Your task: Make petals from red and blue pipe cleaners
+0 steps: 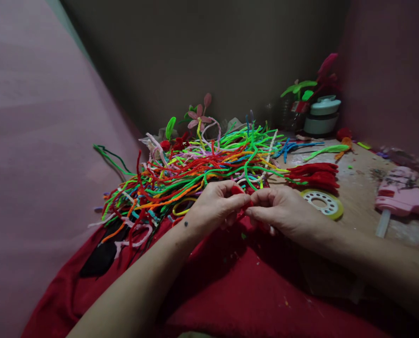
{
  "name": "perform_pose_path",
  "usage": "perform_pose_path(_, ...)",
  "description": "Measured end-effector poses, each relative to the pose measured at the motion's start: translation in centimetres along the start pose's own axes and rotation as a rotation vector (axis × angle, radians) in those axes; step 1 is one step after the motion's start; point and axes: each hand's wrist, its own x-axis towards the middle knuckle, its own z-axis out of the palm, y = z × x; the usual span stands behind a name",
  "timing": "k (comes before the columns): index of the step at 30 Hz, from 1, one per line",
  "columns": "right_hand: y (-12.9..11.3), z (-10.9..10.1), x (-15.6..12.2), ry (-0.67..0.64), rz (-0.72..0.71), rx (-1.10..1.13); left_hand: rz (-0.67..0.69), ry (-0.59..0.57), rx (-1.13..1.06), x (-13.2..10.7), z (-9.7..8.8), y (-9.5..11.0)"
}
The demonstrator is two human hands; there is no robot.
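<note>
My left hand and my right hand meet over my lap, both pinched on a short red pipe cleaner piece between the fingertips. Just beyond them lies a big heap of pipe cleaners in green, orange, red, pink and white. A bundle of red pipe cleaner pieces lies to the right of the heap, close to my right hand.
A tape roll lies beside my right wrist. A pink glue gun rests at the right. Finished pipe cleaner flowers stand behind the heap, near a lidded white jar. Red cloth covers my lap. Walls close in left, back and right.
</note>
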Motion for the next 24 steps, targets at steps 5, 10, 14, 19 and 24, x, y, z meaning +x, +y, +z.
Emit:
perform_pose_path(5,0.4,-0.4,0.4,0.074,0.026,0.13,0.001,-0.125,-0.047,0.1,-0.3,-0.4)
perform_pose_path(10,0.8,-0.2,0.4,0.092,0.028,0.182,-0.024,-0.167,0.074,0.0,-0.7,-0.4)
perform_pose_path(14,0.4,0.0,0.0,0.062,0.09,0.202,-0.028,-0.272,0.06,0.0,-1.0,-0.1)
perform_pose_path(19,0.1,0.0,-0.2,0.051,0.082,0.181,-0.079,-0.326,0.064,0.0,-1.4,0.2)
perform_pose_path(24,0.3,-0.2,0.1,0.069,0.053,0.162,0.013,-0.167,0.007,0.2,-1.3,-0.1)
